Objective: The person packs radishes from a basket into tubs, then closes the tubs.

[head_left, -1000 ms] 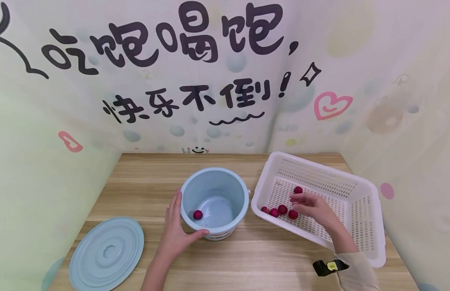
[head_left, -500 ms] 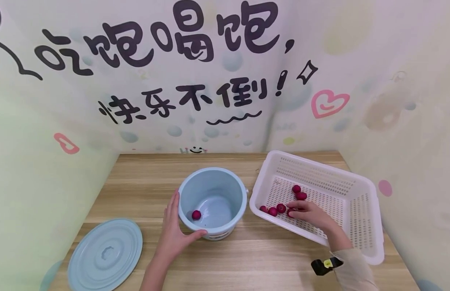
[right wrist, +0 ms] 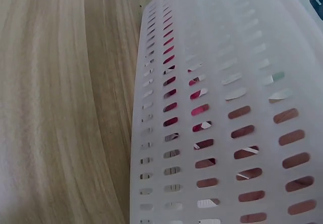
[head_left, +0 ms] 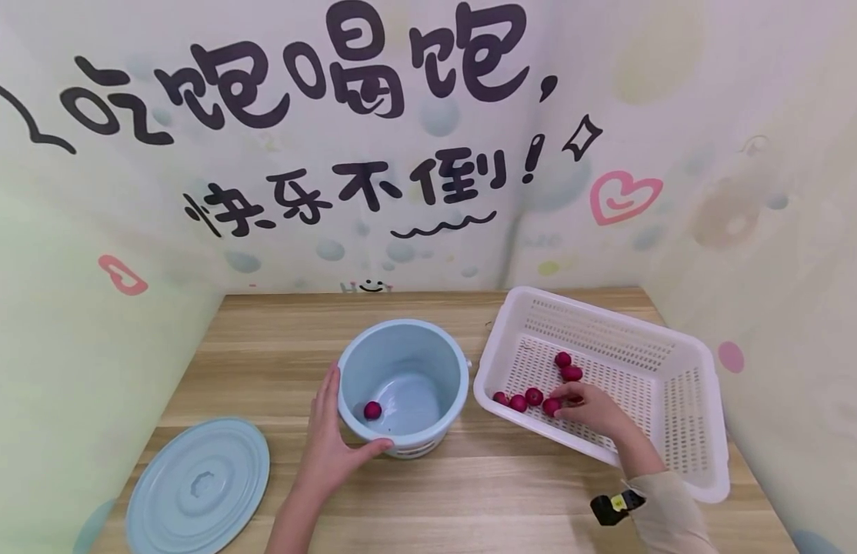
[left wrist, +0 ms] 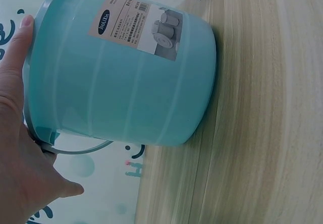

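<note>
My left hand (head_left: 331,446) spreads around the near left of a light blue bucket (head_left: 404,338), thumb along the front rim and fingers at its left side. In the left wrist view a straight finger lies along the rim of the bucket (left wrist: 116,82). One small round dark-red fruit (head_left: 372,410) lies inside. My right hand (head_left: 598,412) reaches into a white slotted basket (head_left: 698,431) and pinches another dark-red fruit (head_left: 551,407) between thumb and fingers. Several more red fruits (head_left: 534,396) lie beside it. The right wrist view shows the basket wall (right wrist: 217,158), which hides most of that hand.
A round light blue lid (head_left: 200,485) lies flat on the wooden table (head_left: 470,508) at the left. Behind the table hangs a printed backdrop (head_left: 373,254). The bucket and the basket stand close together, with a narrow strip of table between them.
My right hand has lowered toward the near side of the basket and taken hold of a red fruit. A fruit formerly hidden behind the hand shows now. The left hand keeps its place on the bucket.
</note>
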`<action>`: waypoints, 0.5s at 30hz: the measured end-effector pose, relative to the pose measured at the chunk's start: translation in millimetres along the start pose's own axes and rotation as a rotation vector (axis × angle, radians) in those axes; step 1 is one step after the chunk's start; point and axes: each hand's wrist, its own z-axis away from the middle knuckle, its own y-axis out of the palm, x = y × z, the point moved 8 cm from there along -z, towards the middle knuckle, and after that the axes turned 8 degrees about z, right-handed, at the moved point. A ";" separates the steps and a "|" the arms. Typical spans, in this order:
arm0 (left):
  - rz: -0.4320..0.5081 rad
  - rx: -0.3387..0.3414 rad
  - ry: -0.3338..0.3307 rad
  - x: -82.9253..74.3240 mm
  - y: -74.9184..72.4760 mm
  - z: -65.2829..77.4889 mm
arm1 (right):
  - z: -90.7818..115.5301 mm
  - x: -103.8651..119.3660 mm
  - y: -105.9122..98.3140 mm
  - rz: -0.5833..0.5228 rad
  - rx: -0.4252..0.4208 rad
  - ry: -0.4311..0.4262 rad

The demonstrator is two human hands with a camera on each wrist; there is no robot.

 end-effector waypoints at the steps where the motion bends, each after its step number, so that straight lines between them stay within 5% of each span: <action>1: -0.003 0.001 -0.003 0.3 0.1 0.1 | 0.0 0.7 0.1 0.002 -0.003 -0.001; 15: 0.008 0.007 -0.027 -0.7 -1.2 1.3 | -1.5 -4.3 7.0 0.072 0.006 0.094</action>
